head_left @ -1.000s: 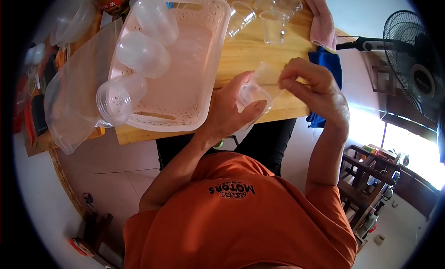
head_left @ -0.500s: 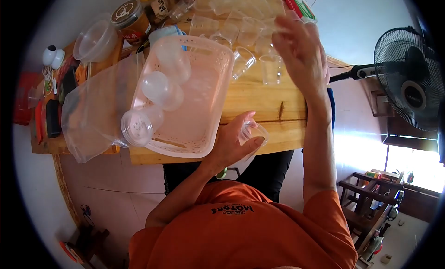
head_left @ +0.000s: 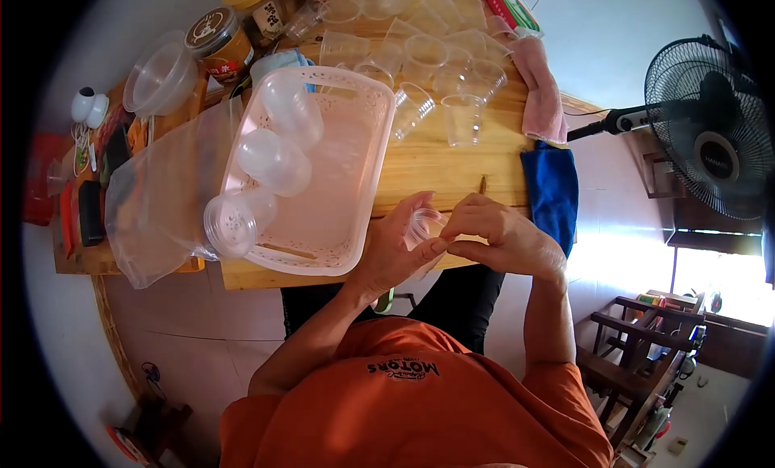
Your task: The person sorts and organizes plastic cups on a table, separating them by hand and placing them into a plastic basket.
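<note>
My left hand (head_left: pixel 397 246) is closed around a clear plastic cup (head_left: pixel 422 226), held above the table's front edge. Whether several cups are nested there cannot be told. My right hand (head_left: pixel 502 236) meets it from the right, thumb and fingertips pinched at the cup's rim; the fingers partly cover it. Left of my hands, a pink plastic basket (head_left: pixel 343 169) holds stacks of clear cups (head_left: pixel 274 163) leaning along its left side. Loose clear cups (head_left: pixel 464 119) stand and lie across the far part of the wooden table (head_left: pixel 452 173).
A clear plastic bag (head_left: pixel 169 202) lies left of the basket. Lidded jars (head_left: pixel 218 42) and a clear bowl (head_left: pixel 161 74) stand at the back left. A pink cloth (head_left: pixel 541 89) and a blue cloth (head_left: pixel 552 190) lie along the right edge. Beyond is a fan (head_left: pixel 710 129).
My right hand has come back from the far loose cups to the cup in my left hand, its fingers now pinched at the rim. My left hand keeps its hold.
</note>
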A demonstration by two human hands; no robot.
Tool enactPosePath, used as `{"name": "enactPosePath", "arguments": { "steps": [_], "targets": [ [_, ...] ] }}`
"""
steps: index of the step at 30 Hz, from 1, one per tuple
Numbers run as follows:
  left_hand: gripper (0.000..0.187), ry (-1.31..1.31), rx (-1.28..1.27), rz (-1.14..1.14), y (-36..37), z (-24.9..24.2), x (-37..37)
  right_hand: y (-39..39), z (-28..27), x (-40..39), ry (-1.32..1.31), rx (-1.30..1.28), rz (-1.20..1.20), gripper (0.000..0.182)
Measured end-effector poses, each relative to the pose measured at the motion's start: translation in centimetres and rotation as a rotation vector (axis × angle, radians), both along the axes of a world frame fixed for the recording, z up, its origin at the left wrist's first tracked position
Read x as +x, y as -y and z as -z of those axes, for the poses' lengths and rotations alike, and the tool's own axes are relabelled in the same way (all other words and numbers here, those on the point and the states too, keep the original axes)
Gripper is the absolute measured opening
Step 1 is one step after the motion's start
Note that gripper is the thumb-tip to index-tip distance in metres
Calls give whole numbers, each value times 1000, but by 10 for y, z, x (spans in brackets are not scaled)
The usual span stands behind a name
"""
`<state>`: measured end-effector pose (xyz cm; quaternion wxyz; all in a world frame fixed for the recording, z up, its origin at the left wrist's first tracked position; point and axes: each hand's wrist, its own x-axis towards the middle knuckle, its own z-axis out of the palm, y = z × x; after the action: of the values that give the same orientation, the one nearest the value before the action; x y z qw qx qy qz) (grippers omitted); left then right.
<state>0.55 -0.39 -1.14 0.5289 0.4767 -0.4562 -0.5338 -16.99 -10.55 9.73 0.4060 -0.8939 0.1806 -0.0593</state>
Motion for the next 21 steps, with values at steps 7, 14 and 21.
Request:
{"name": "enactPosePath", "arguments": {
  "steps": [7,14,21],
  "targets": [
    [78,40,-46,-6,1,3,-1,-4,-1,3,8,40,49,13],
    [80,16,-91,-27,1,3,-1,-7,1,4,44,48,92,9],
    [86,-54,-14,-5,1,-7,1,1,10,2,40,142,88,11]
  ]
}}
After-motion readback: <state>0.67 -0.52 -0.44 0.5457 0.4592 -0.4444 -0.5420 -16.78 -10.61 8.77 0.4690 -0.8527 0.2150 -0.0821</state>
